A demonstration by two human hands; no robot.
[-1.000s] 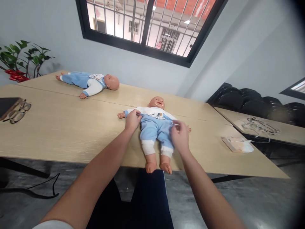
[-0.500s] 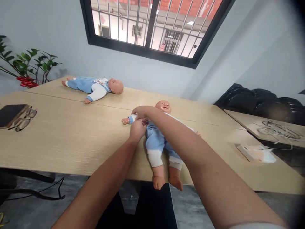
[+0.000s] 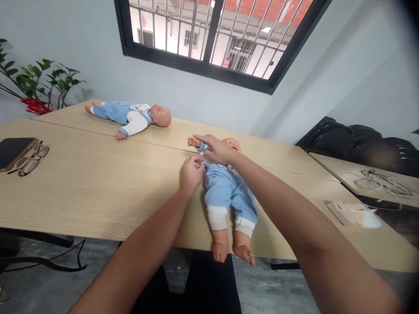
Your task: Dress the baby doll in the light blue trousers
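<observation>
A baby doll (image 3: 218, 187) in blue trousers and a white top lies on its back before me, its feet over the table's front edge. My left hand (image 3: 192, 174) is closed in a pinch on the doll's clothing, beside its waist. Across the doll's chest reaches my right hand (image 3: 216, 149), its fingers closed round the sleeve (image 3: 202, 146) of the doll's raised arm. The doll's small hand (image 3: 194, 141) sticks out past my fingers. My right hand and forearm hide part of the chest and face.
Another doll (image 3: 114, 112) in similar clothes lies at the back left. Eyeglasses (image 3: 29, 161) and a dark notebook (image 3: 15, 152) are on the left. At the right lie a small white box (image 3: 353, 213) and coiled cables (image 3: 386, 182). A potted plant (image 3: 42, 83) stands far left.
My right hand has moved away from my left, up and right, along the doll's arm. That arm is now raised toward the head. My left hand stays at the doll's side.
</observation>
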